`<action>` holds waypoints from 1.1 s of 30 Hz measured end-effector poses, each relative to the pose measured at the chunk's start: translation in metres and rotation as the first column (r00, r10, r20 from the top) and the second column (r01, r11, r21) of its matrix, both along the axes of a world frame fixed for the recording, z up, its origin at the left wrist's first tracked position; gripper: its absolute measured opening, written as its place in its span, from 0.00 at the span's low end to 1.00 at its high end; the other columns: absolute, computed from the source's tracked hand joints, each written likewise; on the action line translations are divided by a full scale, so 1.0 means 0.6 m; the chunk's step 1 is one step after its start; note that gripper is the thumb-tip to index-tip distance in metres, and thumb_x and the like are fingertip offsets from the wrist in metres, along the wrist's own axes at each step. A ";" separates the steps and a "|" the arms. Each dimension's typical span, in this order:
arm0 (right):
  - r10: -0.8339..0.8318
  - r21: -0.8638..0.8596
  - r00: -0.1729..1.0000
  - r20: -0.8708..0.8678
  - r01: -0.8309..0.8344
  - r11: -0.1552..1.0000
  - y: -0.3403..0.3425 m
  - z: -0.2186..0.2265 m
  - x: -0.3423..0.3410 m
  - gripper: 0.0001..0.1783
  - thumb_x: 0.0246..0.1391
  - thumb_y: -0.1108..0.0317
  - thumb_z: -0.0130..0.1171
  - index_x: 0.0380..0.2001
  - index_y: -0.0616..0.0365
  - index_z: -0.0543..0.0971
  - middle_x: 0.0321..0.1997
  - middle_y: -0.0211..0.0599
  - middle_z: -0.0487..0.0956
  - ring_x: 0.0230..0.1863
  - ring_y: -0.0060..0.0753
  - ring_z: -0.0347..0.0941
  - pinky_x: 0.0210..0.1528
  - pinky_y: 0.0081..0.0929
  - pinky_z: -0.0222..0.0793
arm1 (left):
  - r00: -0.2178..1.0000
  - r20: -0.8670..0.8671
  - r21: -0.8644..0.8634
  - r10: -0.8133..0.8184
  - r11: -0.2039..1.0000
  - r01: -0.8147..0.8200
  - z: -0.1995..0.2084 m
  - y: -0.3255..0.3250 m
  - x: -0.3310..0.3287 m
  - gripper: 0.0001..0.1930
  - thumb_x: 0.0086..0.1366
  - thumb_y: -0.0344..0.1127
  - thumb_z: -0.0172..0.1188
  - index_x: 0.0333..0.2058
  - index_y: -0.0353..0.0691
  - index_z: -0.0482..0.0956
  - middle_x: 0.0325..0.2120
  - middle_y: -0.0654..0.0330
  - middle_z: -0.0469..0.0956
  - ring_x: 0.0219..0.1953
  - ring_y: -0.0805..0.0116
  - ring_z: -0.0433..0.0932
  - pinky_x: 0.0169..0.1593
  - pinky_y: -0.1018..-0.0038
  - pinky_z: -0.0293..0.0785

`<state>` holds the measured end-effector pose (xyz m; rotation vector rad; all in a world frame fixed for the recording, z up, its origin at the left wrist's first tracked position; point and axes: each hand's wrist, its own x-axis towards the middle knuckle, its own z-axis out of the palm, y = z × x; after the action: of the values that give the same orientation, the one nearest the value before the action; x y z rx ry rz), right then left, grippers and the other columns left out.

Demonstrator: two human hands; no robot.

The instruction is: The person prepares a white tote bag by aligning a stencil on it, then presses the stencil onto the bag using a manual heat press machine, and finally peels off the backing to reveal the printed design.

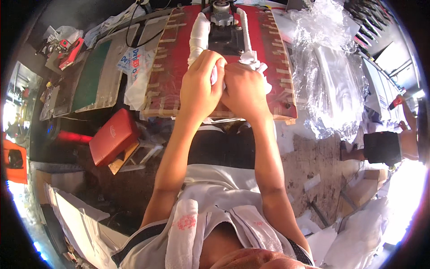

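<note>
Both fists are together at the near end of a white-wrapped handle (199, 36), whose two bars run back beside a dark metal press (226, 40) with a grey knob (222, 19). My left hand (201, 85) is closed round the handle's left part, fingers curled. Beside it, my right hand (245, 89) is closed on the right part, where loose white cloth (264, 74) sticks out past the knuckles. The grip itself is mostly hidden under the hands. Beneath lies a red board (174, 76) edged with strips of tape.
Crumpled clear plastic sheeting (331, 85) covers the right side. At left are a green-faced panel (92, 74) and a red box (114, 136) on a stool. Another person (385, 148) stands at the far right. Cardboard (363, 193) lies on the floor at lower right.
</note>
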<state>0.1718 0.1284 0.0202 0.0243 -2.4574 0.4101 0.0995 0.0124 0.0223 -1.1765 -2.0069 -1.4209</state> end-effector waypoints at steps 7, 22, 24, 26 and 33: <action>0.018 -0.010 1.000 -0.012 -0.018 1.000 0.001 0.004 0.000 0.08 0.46 0.67 0.64 0.28 0.59 0.81 0.30 0.42 0.81 0.35 0.47 0.80 0.38 0.42 0.76 | 0.998 0.066 -0.049 -0.002 0.999 0.005 0.004 -0.003 0.005 0.05 0.75 0.30 0.56 0.40 0.35 0.77 0.33 0.49 0.79 0.36 0.47 0.81 0.42 0.62 0.76; 0.009 -0.018 1.000 -0.017 -0.010 1.000 -0.001 0.005 0.000 0.08 0.47 0.66 0.64 0.28 0.59 0.81 0.29 0.43 0.80 0.35 0.47 0.80 0.38 0.44 0.76 | 1.000 0.005 0.006 -0.007 1.000 0.007 0.001 0.002 0.002 0.03 0.71 0.26 0.58 0.37 0.37 0.73 0.30 0.53 0.74 0.28 0.50 0.74 0.34 0.59 0.72; 0.013 -0.004 1.000 -0.016 -0.014 1.000 0.000 0.002 -0.001 0.08 0.47 0.65 0.64 0.28 0.58 0.82 0.29 0.42 0.81 0.34 0.47 0.80 0.37 0.44 0.76 | 1.000 0.001 0.002 -0.003 1.000 0.003 -0.001 0.001 0.000 0.02 0.71 0.26 0.58 0.37 0.36 0.74 0.30 0.53 0.75 0.29 0.49 0.75 0.35 0.59 0.73; 0.025 -0.017 1.000 -0.013 -0.026 1.000 0.000 0.005 0.000 0.08 0.47 0.65 0.64 0.28 0.58 0.82 0.29 0.42 0.81 0.34 0.48 0.80 0.38 0.44 0.76 | 1.000 -0.021 0.027 -0.019 0.999 0.019 -0.003 0.002 -0.002 0.02 0.71 0.26 0.57 0.38 0.36 0.74 0.32 0.51 0.76 0.33 0.46 0.78 0.37 0.59 0.74; 0.058 -0.026 0.998 -0.028 -0.059 0.998 0.004 -0.001 -0.004 0.08 0.47 0.66 0.64 0.29 0.58 0.81 0.31 0.41 0.81 0.36 0.47 0.80 0.40 0.44 0.76 | 0.999 0.000 -0.012 -0.043 0.999 0.043 0.000 -0.001 -0.002 0.03 0.69 0.24 0.56 0.40 0.35 0.74 0.34 0.49 0.77 0.37 0.43 0.79 0.41 0.57 0.75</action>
<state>0.1693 0.1308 0.0199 0.0905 -2.4286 0.4652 0.0982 0.0117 0.0220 -1.2315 -2.0037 -1.4305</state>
